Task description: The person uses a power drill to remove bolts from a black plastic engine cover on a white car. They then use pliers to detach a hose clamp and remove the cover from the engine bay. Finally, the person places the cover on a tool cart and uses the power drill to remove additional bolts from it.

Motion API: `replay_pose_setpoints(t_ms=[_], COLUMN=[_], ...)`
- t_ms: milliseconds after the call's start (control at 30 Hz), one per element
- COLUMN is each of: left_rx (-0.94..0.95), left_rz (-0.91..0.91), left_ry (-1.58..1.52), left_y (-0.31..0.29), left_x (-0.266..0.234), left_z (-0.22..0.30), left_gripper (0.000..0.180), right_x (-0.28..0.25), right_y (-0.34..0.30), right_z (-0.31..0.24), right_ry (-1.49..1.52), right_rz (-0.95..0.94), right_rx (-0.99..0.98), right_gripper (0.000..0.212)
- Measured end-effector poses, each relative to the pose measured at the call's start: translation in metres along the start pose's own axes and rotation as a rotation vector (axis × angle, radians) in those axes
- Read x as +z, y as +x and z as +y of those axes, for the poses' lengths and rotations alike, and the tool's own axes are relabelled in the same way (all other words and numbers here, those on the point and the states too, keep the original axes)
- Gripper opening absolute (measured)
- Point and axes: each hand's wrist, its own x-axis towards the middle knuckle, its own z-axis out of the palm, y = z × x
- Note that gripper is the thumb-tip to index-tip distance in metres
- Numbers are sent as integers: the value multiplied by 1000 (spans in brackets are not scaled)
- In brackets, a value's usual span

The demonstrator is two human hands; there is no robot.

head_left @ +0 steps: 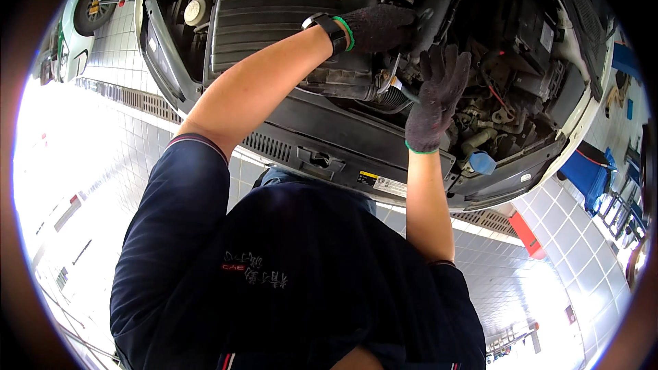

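My left hand (381,29), in a dark knit glove with a green cuff, reaches across the engine bay from the left. Its fingers are bent against the edge of a long black duct (439,10) that slants down between my hands; the fingertips are partly hidden. Below the duct's lower end, my right hand (437,99), gloved the same way, is raised with its fingers stretched out and somewhat apart. Next to its thumb side are a thin curved metal piece (392,74) and a ribbed black hose (391,101).
A ribbed black engine cover (274,17) lies left of my hands, with a pale round cap (197,11) beyond. The battery (531,34) sits to the right, and a blue cap (482,162) near the front. The front panel (322,133) crosses before my body.
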Motion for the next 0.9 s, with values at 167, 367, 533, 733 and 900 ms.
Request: replay_pose_setpoints(t_ms=[167,367,533,733,900], left_rx=[-49,-38,-375,-127,-213], left_rz=[7,-2,-67,-21,-85], left_ry=[322,311,73,36,389], left_y=[7,8,10,-2,0], left_x=[-1,-4,-23,-19,-22], left_z=[-1,4,66,42,70], left_gripper=[31,31,33,36,31], right_x=[-9,-24,-4,-17,-8], right_y=[19,20,16,23,25], right_z=[0,22,0,5,17], right_ry=[257,61,169,-24,79], right_rz=[-168,-281,-327,-367,-282], right_rx=[239,246,258,42,35], right_gripper=[116,125,125,105,99])
